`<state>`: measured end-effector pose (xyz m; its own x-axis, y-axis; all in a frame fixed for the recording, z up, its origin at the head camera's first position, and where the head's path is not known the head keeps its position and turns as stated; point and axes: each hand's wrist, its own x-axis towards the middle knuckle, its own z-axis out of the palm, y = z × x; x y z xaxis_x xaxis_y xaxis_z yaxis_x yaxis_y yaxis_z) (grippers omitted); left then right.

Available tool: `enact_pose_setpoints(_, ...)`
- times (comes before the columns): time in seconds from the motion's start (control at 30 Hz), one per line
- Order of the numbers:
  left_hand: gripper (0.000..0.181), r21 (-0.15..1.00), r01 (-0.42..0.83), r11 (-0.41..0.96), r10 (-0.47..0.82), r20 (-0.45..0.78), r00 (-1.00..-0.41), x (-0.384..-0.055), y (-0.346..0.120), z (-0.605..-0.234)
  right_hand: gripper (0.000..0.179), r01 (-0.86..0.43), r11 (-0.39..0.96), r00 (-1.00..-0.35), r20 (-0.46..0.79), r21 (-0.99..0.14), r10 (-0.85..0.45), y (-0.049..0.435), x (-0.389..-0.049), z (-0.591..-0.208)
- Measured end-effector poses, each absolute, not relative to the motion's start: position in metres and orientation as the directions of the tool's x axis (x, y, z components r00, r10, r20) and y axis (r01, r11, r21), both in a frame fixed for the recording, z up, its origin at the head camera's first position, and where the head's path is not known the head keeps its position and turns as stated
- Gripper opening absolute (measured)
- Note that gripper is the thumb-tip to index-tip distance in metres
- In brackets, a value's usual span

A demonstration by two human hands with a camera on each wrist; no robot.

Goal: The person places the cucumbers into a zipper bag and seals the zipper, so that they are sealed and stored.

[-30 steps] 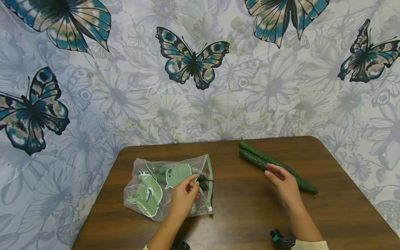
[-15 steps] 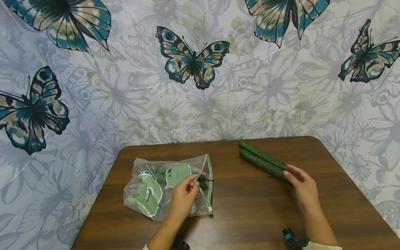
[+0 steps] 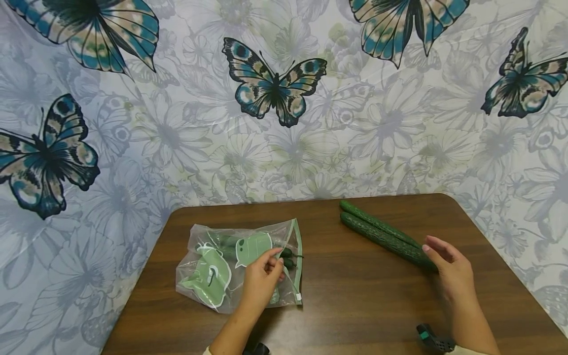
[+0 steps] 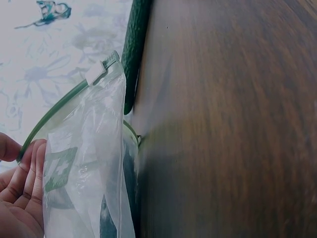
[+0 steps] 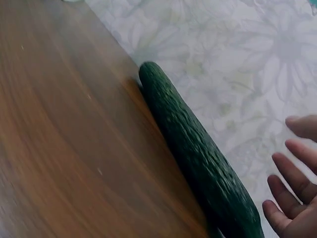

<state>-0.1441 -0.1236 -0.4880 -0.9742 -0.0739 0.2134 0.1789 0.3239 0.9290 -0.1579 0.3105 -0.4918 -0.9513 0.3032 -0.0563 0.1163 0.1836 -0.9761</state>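
Note:
A clear zip bag (image 3: 201,271) with green cartoon prints lies on the left of the table, its slider edge facing right. Inside it are dark green cucumbers (image 3: 287,263), their stem ends showing near the mouth. My left hand (image 3: 263,276) pinches the bag's upper edge between thumb and fingers; in the left wrist view the green-rimmed mouth (image 4: 49,113) bows up from that pinch. On the right, two long cucumbers (image 3: 381,236) lie side by side on a slant. Over their near end hovers my right hand (image 3: 454,271), fingers loosely bent and apart, holding nothing in the right wrist view.
The brown wooden table (image 3: 337,305) ends at the back against a hanging cloth (image 3: 377,128) printed with flowers and butterflies. A black wrist device (image 3: 434,339) sits below the right hand.
My right hand has moved rightward along the two cucumbers toward their near end, uncovering more of their length. The left hand and the bag have stayed in place.

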Motion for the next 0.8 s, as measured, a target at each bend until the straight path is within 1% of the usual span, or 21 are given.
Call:
enact_pose_setpoints(0.13,0.025,0.928,0.190,0.321,-0.073,0.224,-0.972,-0.144,-0.123,-0.488,0.052,0.111,0.248,-0.953,-0.032,-0.962,0.301,0.323,-0.154,-0.495)
enact_pose_setpoints(0.3,0.026,0.927,0.184,0.327,-0.073,0.219,-0.973,-0.144,-0.123,-0.488,0.057,0.177,0.364,-0.956,-0.072,-0.914,0.284,0.333,-0.149,-0.500)
enact_pose_setpoints(0.4,0.026,0.928,0.180,0.327,-0.069,0.213,-0.975,-0.143,-0.123,-0.487,0.064,0.219,0.399,-0.956,-0.113,-0.891,0.271,0.336,-0.147,-0.504)
enact_pose_setpoints(0.57,0.027,0.930,0.177,0.324,-0.068,0.209,-0.976,-0.143,-0.123,-0.487,0.073,0.252,0.389,-0.958,-0.172,-0.886,0.230,0.340,-0.147,-0.511)
enact_pose_setpoints(0.67,0.027,0.931,0.174,0.320,-0.071,0.207,-0.976,-0.143,-0.123,-0.488,0.075,0.249,0.389,-0.962,-0.181,-0.887,0.203,0.342,-0.148,-0.516)
enact_pose_setpoints(0.8,0.027,0.931,0.168,0.324,-0.070,0.201,-0.977,-0.144,-0.124,-0.487,0.076,0.246,0.480,-0.966,-0.174,-0.842,0.189,0.342,-0.149,-0.522)
